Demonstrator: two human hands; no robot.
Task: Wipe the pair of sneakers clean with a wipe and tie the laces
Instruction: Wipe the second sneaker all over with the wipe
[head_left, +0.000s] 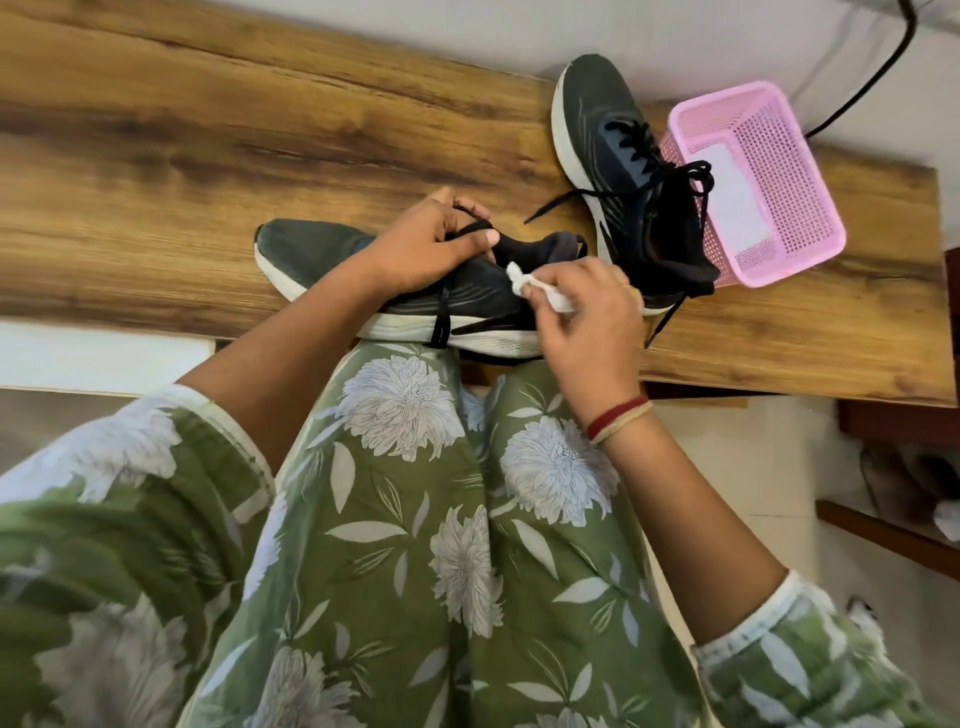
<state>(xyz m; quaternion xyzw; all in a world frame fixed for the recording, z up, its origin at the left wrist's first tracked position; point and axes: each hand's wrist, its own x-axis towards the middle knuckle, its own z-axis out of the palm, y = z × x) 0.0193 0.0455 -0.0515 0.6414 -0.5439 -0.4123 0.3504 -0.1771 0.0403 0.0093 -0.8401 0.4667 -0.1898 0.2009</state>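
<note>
The worktop (156, 171) is a wood-grain slab that fills the upper half of the head view. At its near edge lies the first sneaker (311, 249), dark with a white sole. It rests on its side with the toe pointing to 9 o'clock and the sole facing the person. One loose black lace (441, 322) of this shoe hangs across the sole.

The left hand (426, 244) sits on the shoe's upper. Its fingers are curled round a lace strand at the tongue, with the thumb pressed over it. Just at 4 o'clock from it, the right hand (587, 317) pinches a crumpled white wipe (540, 291) between thumb and fingertips. The wipe touches the shoe's collar. A red thread band (618, 415) circles that wrist.

At 1 o'clock from the held shoe stands the second sneaker (608, 145), upright on its sole, with the toe towards 11 o'clock. Its lace ends trail loose over the worktop. Touching its 3 o'clock side is a pink perforated basket (810, 166), tipped on its side, with a white sheet (732, 192) inside. A black cable (878, 78) runs off at 1 o'clock beyond the basket. Green floral clothing (415, 519) fills the lower view.
</note>
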